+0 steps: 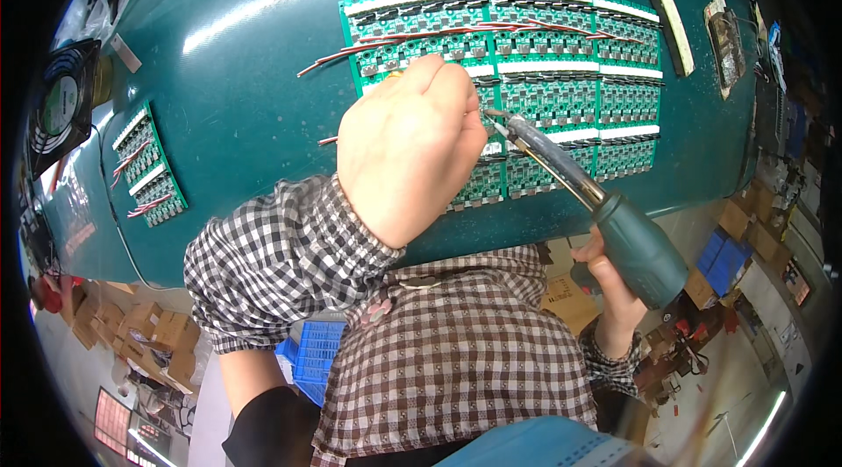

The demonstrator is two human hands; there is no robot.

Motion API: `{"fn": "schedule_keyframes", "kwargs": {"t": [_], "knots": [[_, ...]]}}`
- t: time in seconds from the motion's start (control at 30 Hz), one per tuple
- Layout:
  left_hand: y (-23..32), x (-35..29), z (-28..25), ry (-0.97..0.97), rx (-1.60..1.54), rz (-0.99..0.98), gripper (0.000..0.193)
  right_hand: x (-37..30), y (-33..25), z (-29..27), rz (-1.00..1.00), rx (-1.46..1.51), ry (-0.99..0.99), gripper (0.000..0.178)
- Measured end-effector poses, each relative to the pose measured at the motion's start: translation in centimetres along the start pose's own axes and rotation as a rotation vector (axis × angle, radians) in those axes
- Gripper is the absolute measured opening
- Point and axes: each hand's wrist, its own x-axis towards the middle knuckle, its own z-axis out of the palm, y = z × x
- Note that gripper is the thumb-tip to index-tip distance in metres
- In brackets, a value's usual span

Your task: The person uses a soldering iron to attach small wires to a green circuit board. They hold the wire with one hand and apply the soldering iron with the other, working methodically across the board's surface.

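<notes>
Large panels of green circuit boards (553, 103) lie joined in rows on the green table mat. My left hand (408, 138) is closed above their left part, fingertips pinched together near the middle; what they hold is hidden. A red wire end (327, 141) sticks out to the left from behind this hand. My right hand (614, 283) grips the green handle of a soldering iron (645, 252) from below. The iron slants up and left, its tip close to my left fingertips, over the boards. Red, black and white wires (412, 35) lie across the top row.
A smaller board panel (149, 169) with short wires lies at the left, near a black fan (63, 106). At the far right are a pale strip (662, 7) and a worn block (726, 44). A blue crate (318, 357) stands below the table edge.
</notes>
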Motion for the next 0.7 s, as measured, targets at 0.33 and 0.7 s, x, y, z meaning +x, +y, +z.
{"fn": "schedule_keyframes", "kwargs": {"t": [0.33,0.7], "knots": [[0.0,0.0,-0.1,-0.004,-0.007,0.000,0.013,-0.2,-0.6,-0.1,0.034,-0.023,0.005,0.053],[0.0,0.1,-0.2,-0.017,-0.018,0.000,0.013,0.4,-0.3,-1.0,0.040,0.169,-0.036,0.036]]}}
